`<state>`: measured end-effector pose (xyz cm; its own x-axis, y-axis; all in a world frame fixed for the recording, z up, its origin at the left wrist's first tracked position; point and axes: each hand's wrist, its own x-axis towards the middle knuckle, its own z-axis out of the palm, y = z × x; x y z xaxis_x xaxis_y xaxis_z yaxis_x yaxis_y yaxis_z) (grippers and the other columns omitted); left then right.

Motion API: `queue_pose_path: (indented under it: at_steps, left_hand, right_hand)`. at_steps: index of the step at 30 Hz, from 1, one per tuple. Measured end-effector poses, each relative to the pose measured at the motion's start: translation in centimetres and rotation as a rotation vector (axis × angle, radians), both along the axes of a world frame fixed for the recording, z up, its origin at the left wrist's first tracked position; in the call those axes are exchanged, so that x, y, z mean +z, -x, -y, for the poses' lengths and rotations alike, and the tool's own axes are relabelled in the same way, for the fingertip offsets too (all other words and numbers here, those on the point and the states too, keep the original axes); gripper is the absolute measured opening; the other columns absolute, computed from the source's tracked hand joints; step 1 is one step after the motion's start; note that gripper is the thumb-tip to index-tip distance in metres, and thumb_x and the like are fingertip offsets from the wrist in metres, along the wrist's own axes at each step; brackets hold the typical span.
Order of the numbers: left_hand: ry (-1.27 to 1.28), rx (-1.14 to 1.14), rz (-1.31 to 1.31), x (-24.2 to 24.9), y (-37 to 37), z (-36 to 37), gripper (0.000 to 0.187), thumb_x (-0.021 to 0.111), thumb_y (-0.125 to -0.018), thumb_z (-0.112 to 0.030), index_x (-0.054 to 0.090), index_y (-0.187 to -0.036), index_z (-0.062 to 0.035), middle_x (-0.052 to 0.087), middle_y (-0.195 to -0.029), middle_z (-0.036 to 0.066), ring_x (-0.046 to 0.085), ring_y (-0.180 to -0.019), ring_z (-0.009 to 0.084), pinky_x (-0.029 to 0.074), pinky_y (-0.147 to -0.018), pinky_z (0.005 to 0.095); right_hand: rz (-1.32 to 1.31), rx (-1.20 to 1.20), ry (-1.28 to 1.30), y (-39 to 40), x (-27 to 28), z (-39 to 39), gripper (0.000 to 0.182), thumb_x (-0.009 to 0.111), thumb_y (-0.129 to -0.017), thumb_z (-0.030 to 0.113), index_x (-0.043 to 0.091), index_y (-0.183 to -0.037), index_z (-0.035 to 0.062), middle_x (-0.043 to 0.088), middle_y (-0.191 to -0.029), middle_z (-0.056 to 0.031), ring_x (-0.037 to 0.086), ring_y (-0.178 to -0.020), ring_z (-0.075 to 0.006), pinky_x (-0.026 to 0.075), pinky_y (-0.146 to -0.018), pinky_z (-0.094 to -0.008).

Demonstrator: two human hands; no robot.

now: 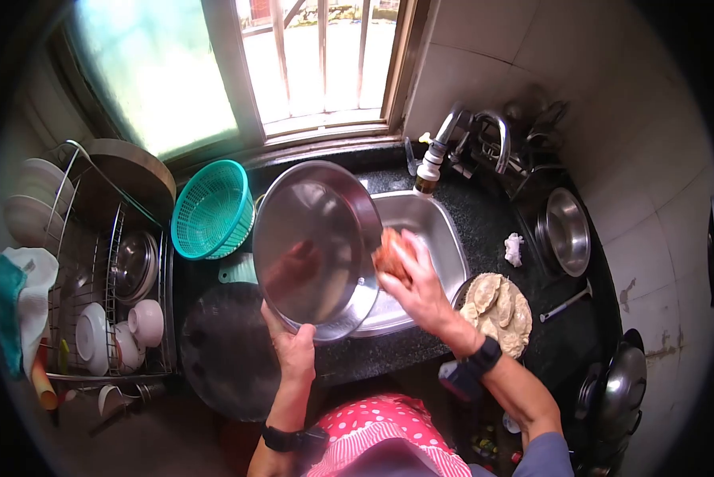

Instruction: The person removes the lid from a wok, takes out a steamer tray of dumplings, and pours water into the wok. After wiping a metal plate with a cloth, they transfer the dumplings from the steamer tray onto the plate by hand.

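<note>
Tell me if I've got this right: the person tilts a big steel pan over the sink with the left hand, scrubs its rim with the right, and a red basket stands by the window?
Almost. The head view shows the basket by the window is teal green, not red. The rest holds: the left hand tilts the steel pan over the sink, and the right hand scrubs its rim.

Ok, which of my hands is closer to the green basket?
Left. The left hand grips the steel pan's lower rim, below the green basket; the right hand is farther, over the sink.

Left hand (293, 350) tilting steel basin (313, 238) over sink (432, 230), right hand (413, 282) pressing scrubber (390, 253)
</note>
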<state>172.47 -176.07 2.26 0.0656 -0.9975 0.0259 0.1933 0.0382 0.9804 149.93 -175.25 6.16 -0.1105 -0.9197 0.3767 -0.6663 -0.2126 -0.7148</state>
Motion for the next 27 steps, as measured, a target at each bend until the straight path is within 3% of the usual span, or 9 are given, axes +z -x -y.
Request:
queue_pose_path:
  at_steps: [3, 6, 11, 14, 15, 19, 22, 25, 27]
  left_hand:
    - [-0.282, -0.131, -0.270, 2.0, -0.4, -1.0, 0.067, 0.048, -0.069, 0.013, 0.036, -0.131, -0.0079, 0.052, -0.115, 0.012, 0.064, -0.092, 0.0234, 0.061, -0.064, 0.0344]
    - [-0.351, -0.177, -0.404, 3.5, -0.7, -1.7, 0.071, 0.048, -0.068, 0.015, 0.035, -0.133, -0.0106, 0.051, -0.115, 0.010, 0.061, -0.092, 0.0212, 0.060, -0.068, 0.0336]
    - [-0.432, -0.113, -0.540, 2.3, -1.5, -2.7, 0.059, 0.059, -0.079, 0.007, 0.038, -0.131, -0.0089, 0.054, -0.118, 0.010, 0.061, -0.103, 0.0249, 0.062, -0.070, 0.0419]
    - [-0.421, -0.108, -0.537, 1.1, -1.1, -3.0, 0.055, 0.057, -0.087, -0.001, 0.035, -0.136, -0.0093, 0.052, -0.124, 0.014, 0.061, -0.106, 0.0294, 0.061, -0.072, 0.0475]
    - [-0.325, -0.127, -0.495, -0.4, -1.1, -2.9, 0.047, 0.056, -0.094, -0.014, 0.035, -0.136, -0.0085, 0.053, -0.124, 0.013, 0.060, -0.107, 0.0275, 0.061, -0.076, 0.0442]
    - [-0.263, -0.320, -0.403, 0.3, -1.5, -2.3, 0.045, 0.051, -0.097, -0.034, 0.039, -0.131, -0.0064, 0.057, -0.118, 0.011, 0.061, -0.105, 0.0216, 0.058, -0.081, 0.0358]
    - [-0.347, -0.280, -0.468, 1.1, -2.8, -2.6, 0.040, 0.052, -0.098, -0.026, 0.039, -0.130, -0.0052, 0.055, -0.121, 0.011, 0.059, -0.108, 0.0208, 0.051, -0.090, 0.0340]
    - [-0.328, -0.260, -0.416, 3.2, -3.9, -3.3, 0.039, 0.052, -0.098, -0.025, 0.038, -0.131, -0.0081, 0.055, -0.118, 0.010, 0.061, -0.102, 0.0206, 0.057, -0.080, 0.0355]
    - [-0.323, -0.290, -0.409, 3.0, -4.6, -3.9, 0.039, 0.052, -0.098, -0.021, 0.037, -0.132, -0.0109, 0.055, -0.118, 0.010, 0.063, -0.097, 0.0205, 0.062, -0.069, 0.0368]
  right_hand:
    - [-0.357, 0.110, 0.000, 0.6, -0.3, 4.7, 0.057, 0.062, -0.085, 0.020, 0.043, -0.134, -0.0025, 0.035, -0.141, -0.0271, 0.037, -0.128, -0.0431, 0.029, -0.109, -0.0459]
    - [-0.627, 0.212, 0.071, 1.2, -3.2, 6.2, 0.053, 0.057, -0.077, 0.005, 0.048, -0.129, -0.0011, 0.051, -0.126, -0.0207, 0.049, -0.118, -0.0359, 0.036, -0.102, -0.0443]
    - [-0.476, 0.348, -0.097, -1.4, -3.0, 0.5, 0.034, 0.059, -0.073, 0.001, 0.057, -0.106, 0.0000, 0.056, -0.099, -0.0190, 0.058, -0.090, -0.0367, 0.048, -0.078, -0.0451]
    - [-0.320, 0.525, -0.131, -4.0, -3.1, -2.4, 0.034, 0.061, -0.073, 0.002, 0.059, -0.107, 0.0028, 0.056, -0.099, -0.0192, 0.057, -0.091, -0.0382, 0.049, -0.079, -0.0466]
    - [-0.222, 0.524, -0.124, -5.2, -3.2, -2.8, 0.034, 0.062, -0.075, 0.004, 0.060, -0.108, 0.0038, 0.056, -0.099, -0.0192, 0.057, -0.093, -0.0377, 0.049, -0.080, -0.0461]
    - [0.038, 0.451, -0.196, -9.9, -0.3, -2.1, 0.035, 0.064, -0.079, 0.008, 0.059, -0.114, 0.0060, 0.056, -0.105, -0.0172, 0.057, -0.100, -0.0352, 0.049, -0.083, -0.0427]
    - [0.035, 0.504, -0.169, -9.4, -0.1, -2.4, 0.033, 0.063, -0.078, 0.005, 0.062, -0.111, 0.0075, 0.057, -0.109, -0.0144, 0.057, -0.101, -0.0348, 0.049, -0.083, -0.0428]
    - [-0.332, 0.639, -0.364, -5.3, -0.9, -4.3, 0.026, 0.066, -0.071, 0.012, 0.068, -0.096, 0.0158, 0.055, -0.113, -0.0038, 0.045, -0.123, -0.0291, 0.039, -0.088, -0.0469]
    - [-0.694, 0.562, -0.306, -2.5, -0.4, -4.2, 0.020, 0.070, -0.067, 0.020, 0.070, -0.087, 0.0194, 0.055, -0.106, -0.0049, 0.048, -0.112, -0.0271, 0.039, -0.085, -0.0447]
